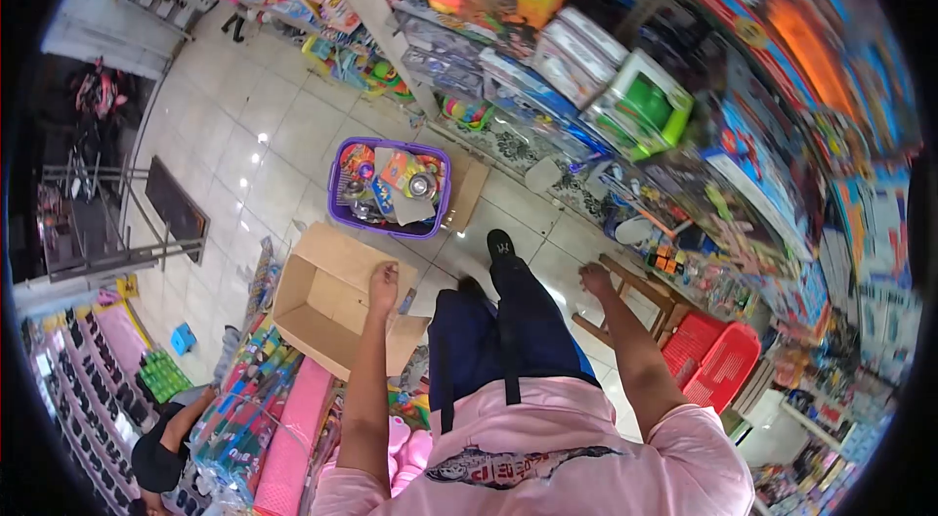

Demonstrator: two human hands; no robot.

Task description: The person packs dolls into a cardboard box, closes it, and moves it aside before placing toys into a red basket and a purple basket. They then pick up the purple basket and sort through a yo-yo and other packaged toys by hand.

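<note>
An open, empty cardboard box (337,306) with its flaps spread sits left of my legs. My left hand (384,287) is closed on one of its flaps, fingers curled at the cardboard. Out to the other side, my right hand (593,279) hangs in the air with loosely bent fingers and nothing in it. Closest to that hand is a wooden stool (640,281). Ahead on the tiled floor stands a purple basket (335,208) filled with packaged toys and metal pieces.
Shelves of boxed toys (547,57) run along the right. A red plastic basket (718,360) is beside the stool. Rolled mats (293,428) stand at the lower left, near another person (161,448). A metal-framed table (176,208) stands farther left; flattened cardboard (467,193) lies beside the purple basket.
</note>
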